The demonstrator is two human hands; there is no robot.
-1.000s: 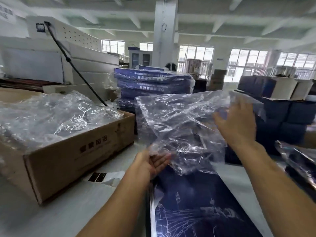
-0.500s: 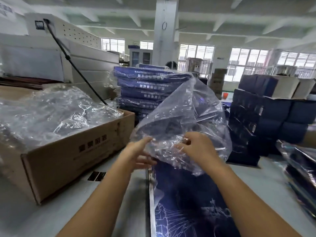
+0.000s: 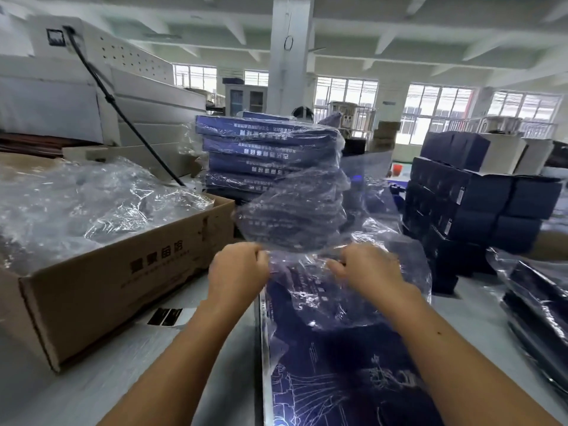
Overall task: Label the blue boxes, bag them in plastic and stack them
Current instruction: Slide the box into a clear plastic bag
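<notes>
Hands: left hand (image 3: 238,272) and right hand (image 3: 365,269) each pinch the lower edge of a clear plastic bag (image 3: 295,216) at mid-frame, fingers curled tight on the film.
Bag: crumpled film rises above the knuckles toward 12 o'clock, and its lower folds drape over the far end of the box beneath.
Box: a blue box (image 3: 338,370) printed with white line art lies flat on the table, running from the hands down to 6 o'clock.
Surface: the grey table (image 3: 491,333) fills the foreground. A label strip (image 3: 164,316) with black bars lies at 8 o'clock, between the carton and the left forearm.
Carton: a brown cardboard carton (image 3: 107,287) sits at 9 o'clock, heaped with loose bags (image 3: 92,204) of clear plastic.
Stack: bagged blue boxes (image 3: 267,142) are piled flat at 12 o'clock, behind the held film.
Right side: dark boxes (image 3: 476,204) stand stacked at 3 o'clock, and wrapped boxes (image 3: 538,302) lie at 4 o'clock by the frame edge.
Room: a factory hall with a beamed white ceiling has a white pillar (image 3: 290,56) at 12 o'clock and windows (image 3: 436,106) along the far wall from 11 to 2 o'clock. A white machine (image 3: 92,87) with a black cable (image 3: 123,118) stands at 10 o'clock.
</notes>
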